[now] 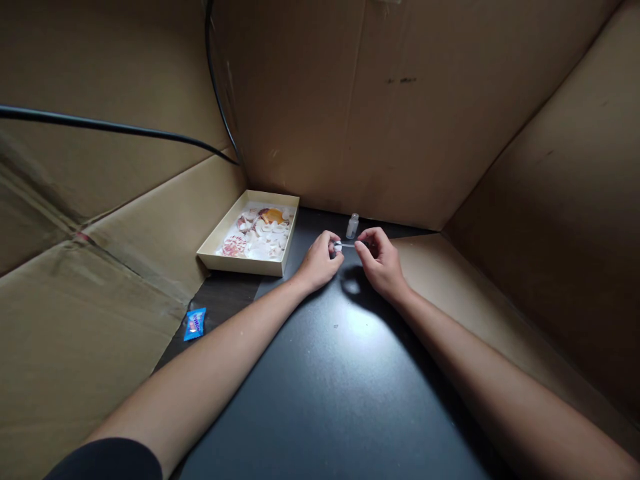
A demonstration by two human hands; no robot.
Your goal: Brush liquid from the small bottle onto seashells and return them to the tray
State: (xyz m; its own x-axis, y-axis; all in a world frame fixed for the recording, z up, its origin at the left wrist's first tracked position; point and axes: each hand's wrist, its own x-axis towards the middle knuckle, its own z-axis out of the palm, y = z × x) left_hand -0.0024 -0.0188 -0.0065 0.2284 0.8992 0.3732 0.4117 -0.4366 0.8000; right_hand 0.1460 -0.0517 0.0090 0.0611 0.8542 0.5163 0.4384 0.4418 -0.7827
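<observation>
Near the centre of the frame, a small white piece [339, 247] is gripped in the nearly closed fingers of the left hand [319, 261]. Between it and the right hand [383, 263], a thin pale strip [349, 245] is held level, its right end pinched by bent, closed fingers. Just above the hands, a vial [353, 227] is stood upright on the counter [320, 387]. Left of centre, a shallow box [245, 265] is seen, with a blue packet [195, 324] placed below it.

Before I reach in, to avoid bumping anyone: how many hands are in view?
2: the left hand is right of the tray; the right hand is further right, both nearer than the vial.
</observation>
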